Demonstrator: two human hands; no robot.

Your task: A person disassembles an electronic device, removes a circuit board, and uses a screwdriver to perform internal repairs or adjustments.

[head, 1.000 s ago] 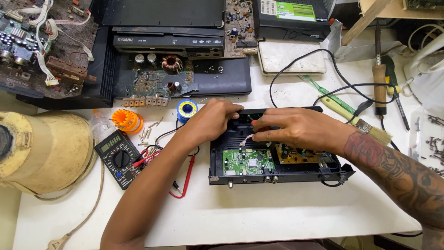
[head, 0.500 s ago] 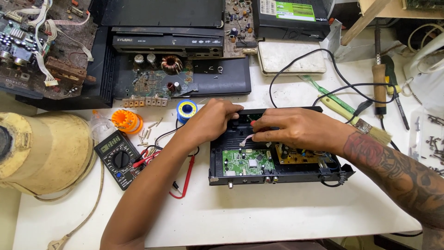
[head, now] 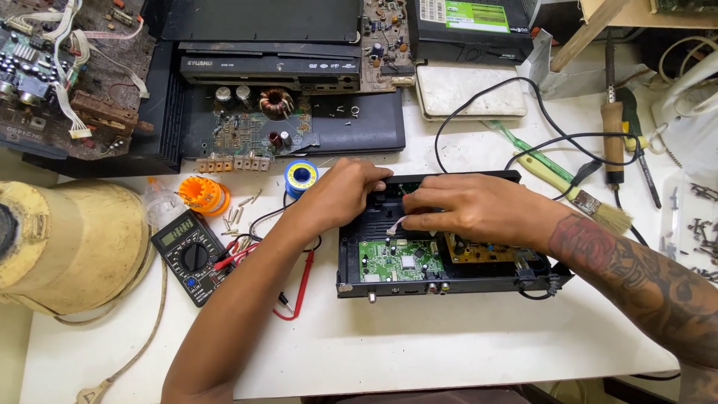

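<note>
An open black set-top box [head: 441, 251] is placed near the front edge of the white table [head: 464, 340], green circuit board [head: 400, 259] exposed inside. The left hand [head: 345, 191] is laid on the box's rear left corner, fingers curled over the wall; whether anything is gripped cannot be told. The right hand [head: 479, 211] is held over the middle, thumb and forefinger pinched on a small white connector [head: 396, 224]. A multimeter [head: 193, 256] is seen toward the left edge, a solder spool [head: 301, 176] just beside the left hand, a brush [head: 576, 196] toward the right edge.
</note>
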